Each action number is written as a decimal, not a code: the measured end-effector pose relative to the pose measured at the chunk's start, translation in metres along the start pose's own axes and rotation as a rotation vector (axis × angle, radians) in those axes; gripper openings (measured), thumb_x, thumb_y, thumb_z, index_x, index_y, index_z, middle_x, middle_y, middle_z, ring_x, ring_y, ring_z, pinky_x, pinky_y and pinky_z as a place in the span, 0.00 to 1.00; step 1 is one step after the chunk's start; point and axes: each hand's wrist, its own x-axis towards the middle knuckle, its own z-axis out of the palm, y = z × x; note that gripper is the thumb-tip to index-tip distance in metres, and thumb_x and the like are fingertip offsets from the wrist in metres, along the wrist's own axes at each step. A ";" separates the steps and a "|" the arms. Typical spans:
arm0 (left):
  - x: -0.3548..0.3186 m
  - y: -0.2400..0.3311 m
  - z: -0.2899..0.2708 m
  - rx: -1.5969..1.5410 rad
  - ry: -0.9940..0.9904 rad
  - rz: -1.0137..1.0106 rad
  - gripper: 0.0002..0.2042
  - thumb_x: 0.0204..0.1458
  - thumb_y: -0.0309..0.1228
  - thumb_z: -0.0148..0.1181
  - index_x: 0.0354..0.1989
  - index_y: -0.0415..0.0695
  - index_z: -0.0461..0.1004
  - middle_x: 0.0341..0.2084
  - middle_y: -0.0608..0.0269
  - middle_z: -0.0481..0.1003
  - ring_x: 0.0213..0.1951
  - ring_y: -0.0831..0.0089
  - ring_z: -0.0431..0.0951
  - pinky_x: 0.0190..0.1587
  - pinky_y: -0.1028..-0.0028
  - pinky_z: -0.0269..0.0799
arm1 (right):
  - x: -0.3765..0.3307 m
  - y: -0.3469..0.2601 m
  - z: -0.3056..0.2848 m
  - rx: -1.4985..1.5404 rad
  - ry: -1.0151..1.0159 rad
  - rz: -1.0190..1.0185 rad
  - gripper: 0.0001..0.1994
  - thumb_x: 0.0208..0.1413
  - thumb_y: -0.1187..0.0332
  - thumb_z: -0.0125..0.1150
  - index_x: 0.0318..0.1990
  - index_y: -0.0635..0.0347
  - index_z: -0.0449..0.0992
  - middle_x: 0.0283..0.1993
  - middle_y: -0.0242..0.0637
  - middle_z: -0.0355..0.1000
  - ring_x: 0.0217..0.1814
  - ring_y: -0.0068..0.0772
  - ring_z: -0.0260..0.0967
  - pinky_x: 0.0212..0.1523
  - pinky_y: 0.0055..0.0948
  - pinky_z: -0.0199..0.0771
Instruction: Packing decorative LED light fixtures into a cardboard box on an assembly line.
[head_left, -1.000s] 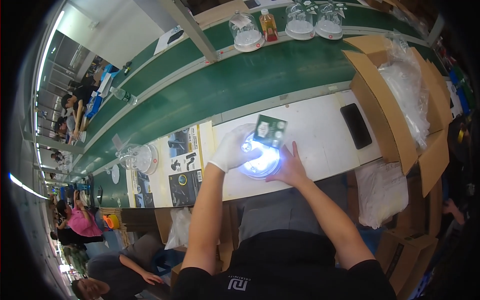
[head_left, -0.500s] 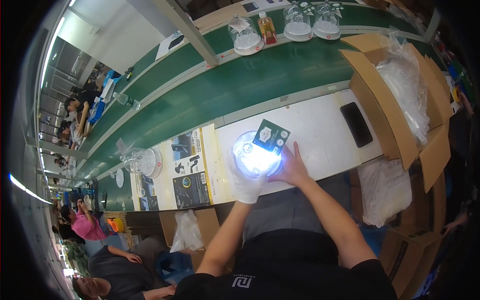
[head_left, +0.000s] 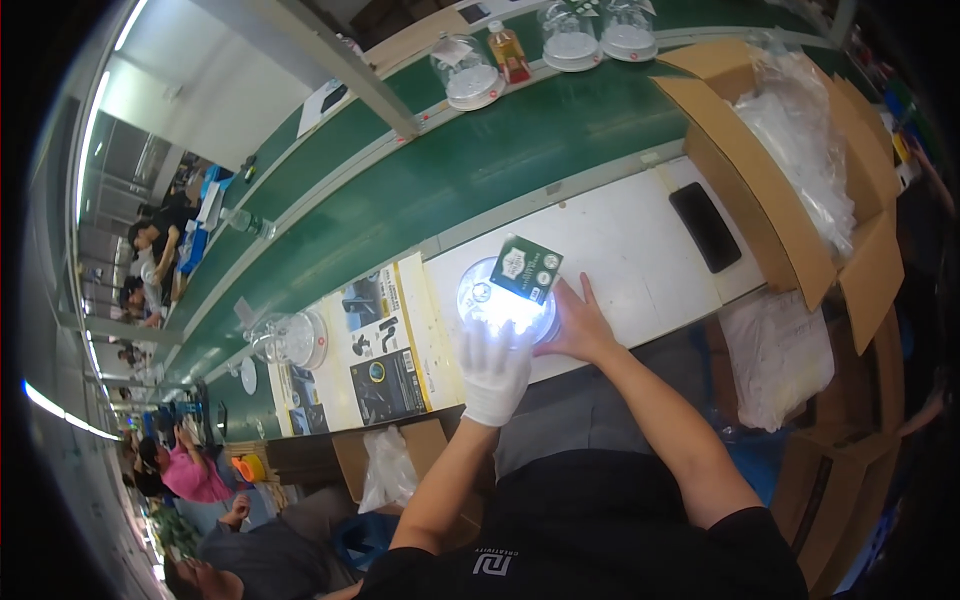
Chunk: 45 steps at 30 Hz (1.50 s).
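Note:
A clear round dome lamp (head_left: 476, 290) glows bright white above the white strip of the bench in front of me. A dark green card tag (head_left: 526, 268) lies against its upper right side. My left hand (head_left: 495, 370), in a white glove, rests its outstretched fingers on the near side of the lamp. Bare and on the right side, my right hand (head_left: 582, 322) grips the lamp, with one finger pointing up and away. Glare and the lamp's body hide part of the right fingers.
Another clear dome (head_left: 298, 340) stands left, beside printed packaging sheets (head_left: 380, 345). A black phone (head_left: 704, 226) lies right, near an open carton (head_left: 735, 185) of plastic bags. Several domes and an amber bottle (head_left: 509, 55) line the far ledge. A seated person (head_left: 270, 545) is at lower left.
My left hand has slid down the lamp, its fingers now straighter and spread. Light glares less across the lamp. The whole view has shifted slightly, and the seated person's arm has risen.

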 end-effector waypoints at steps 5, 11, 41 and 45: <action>0.071 -0.021 -0.030 -0.110 -0.337 0.339 0.22 0.50 0.31 0.55 0.56 0.42 0.74 0.57 0.57 0.71 0.64 0.62 0.67 0.64 0.63 0.61 | -0.001 0.002 -0.002 0.011 -0.001 -0.003 0.68 0.27 0.41 0.79 0.72 0.66 0.42 0.74 0.49 0.51 0.78 0.39 0.47 0.77 0.56 0.25; 0.118 -0.015 -0.003 -0.057 -0.675 0.488 0.20 0.47 0.33 0.59 0.46 0.32 0.76 0.44 0.49 0.75 0.48 0.57 0.74 0.56 0.63 0.66 | -0.002 0.000 0.001 -0.009 0.024 -0.004 0.67 0.28 0.42 0.79 0.73 0.64 0.43 0.75 0.48 0.51 0.79 0.37 0.45 0.77 0.53 0.25; 0.078 -0.024 -0.011 -0.407 0.091 -0.530 0.40 0.41 0.32 0.72 0.65 0.34 0.59 0.55 0.41 0.70 0.58 0.46 0.69 0.61 0.58 0.65 | 0.001 -0.014 -0.010 0.003 -0.014 0.019 0.64 0.30 0.44 0.79 0.73 0.59 0.44 0.74 0.38 0.54 0.79 0.35 0.44 0.77 0.54 0.27; 0.078 -0.013 0.012 -0.413 0.156 -0.659 0.31 0.49 0.32 0.66 0.61 0.35 0.65 0.52 0.44 0.72 0.55 0.48 0.72 0.59 0.59 0.66 | 0.002 -0.012 -0.006 0.003 0.013 0.027 0.64 0.30 0.45 0.79 0.73 0.59 0.44 0.74 0.39 0.54 0.79 0.36 0.46 0.77 0.55 0.28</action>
